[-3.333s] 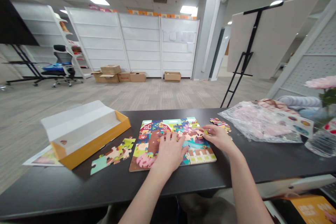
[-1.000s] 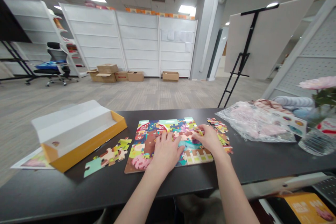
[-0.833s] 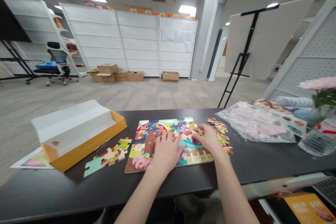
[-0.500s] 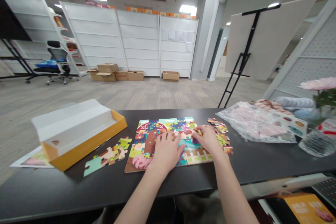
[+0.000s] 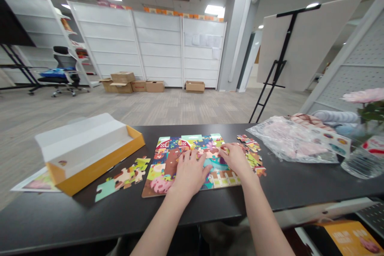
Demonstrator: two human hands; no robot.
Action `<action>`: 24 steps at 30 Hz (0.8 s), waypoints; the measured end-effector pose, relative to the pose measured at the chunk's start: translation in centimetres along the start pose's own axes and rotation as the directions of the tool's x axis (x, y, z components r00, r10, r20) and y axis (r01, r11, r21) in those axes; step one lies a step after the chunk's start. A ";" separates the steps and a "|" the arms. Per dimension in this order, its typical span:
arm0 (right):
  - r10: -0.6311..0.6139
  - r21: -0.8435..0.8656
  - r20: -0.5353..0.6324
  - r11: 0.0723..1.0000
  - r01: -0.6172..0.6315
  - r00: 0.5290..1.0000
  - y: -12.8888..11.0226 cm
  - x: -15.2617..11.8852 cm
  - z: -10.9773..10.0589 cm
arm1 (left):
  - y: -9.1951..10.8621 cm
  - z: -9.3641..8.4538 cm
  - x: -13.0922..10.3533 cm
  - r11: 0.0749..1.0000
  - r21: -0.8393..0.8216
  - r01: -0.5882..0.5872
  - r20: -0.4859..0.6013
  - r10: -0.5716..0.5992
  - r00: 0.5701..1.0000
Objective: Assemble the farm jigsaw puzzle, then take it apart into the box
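Note:
A colourful jigsaw puzzle (image 5: 162, 168) with a farm picture, a red barn and a white fence, lies on the black table in front of me. My left hand (image 5: 190, 172) rests palm down across its middle, fingers spread, holding nothing. Over the right part of the puzzle, my right hand (image 5: 235, 160) has its thumb and fingertips drawn together at a puzzle piece (image 5: 222, 161), which the fingers partly cover. Loose puzzle pieces (image 5: 253, 146) lie beside the puzzle, under and beyond my right wrist. More joined and loose pieces (image 5: 123, 178) lie to the left.
An open yellow and white box (image 5: 99, 164) stands at the left, over a printed sheet (image 5: 37, 182). Clear plastic bags with pink contents (image 5: 297, 140) and a glass vase (image 5: 364, 162) with a pink flower are at the right. An easel (image 5: 280, 64) stands behind the table.
My right hand has shifted very slightly left over the puzzle. The left hand stays in place on it.

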State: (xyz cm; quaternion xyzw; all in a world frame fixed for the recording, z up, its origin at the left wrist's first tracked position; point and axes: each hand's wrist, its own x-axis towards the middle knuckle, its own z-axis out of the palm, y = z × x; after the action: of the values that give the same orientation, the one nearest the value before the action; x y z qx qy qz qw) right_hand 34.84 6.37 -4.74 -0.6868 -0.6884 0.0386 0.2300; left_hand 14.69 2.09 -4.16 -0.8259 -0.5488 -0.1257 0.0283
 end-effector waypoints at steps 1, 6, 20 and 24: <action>-0.003 -0.002 0.009 1.000 0.003 1.000 0.0 0.0 0.0 | 0.0 0.0 0.0 1.000 0.002 -0.002 -0.001 0.002 1.000; -0.006 -0.009 0.026 1.000 0.007 1.000 0.2 0.0 0.4 | -0.1 0.0 -0.1 1.000 0.001 -0.012 -0.011 0.012 1.000; -0.165 0.012 0.079 0.986 0.165 0.983 0.1 -0.5 -0.1 | -0.1 -0.2 0.1 0.999 -0.035 -0.011 -0.007 0.011 1.000; -0.153 0.001 0.091 0.988 0.153 0.984 -0.3 -0.8 -0.5 | -0.1 -0.6 0.1 0.999 -0.041 -0.017 0.001 0.017 1.000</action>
State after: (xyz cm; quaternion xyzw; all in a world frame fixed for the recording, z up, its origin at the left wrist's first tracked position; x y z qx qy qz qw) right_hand 34.72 5.48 -4.34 -0.6302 -0.7490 0.0501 0.1985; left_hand 14.52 2.13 -3.60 -0.8310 -0.5392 -0.1361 0.0117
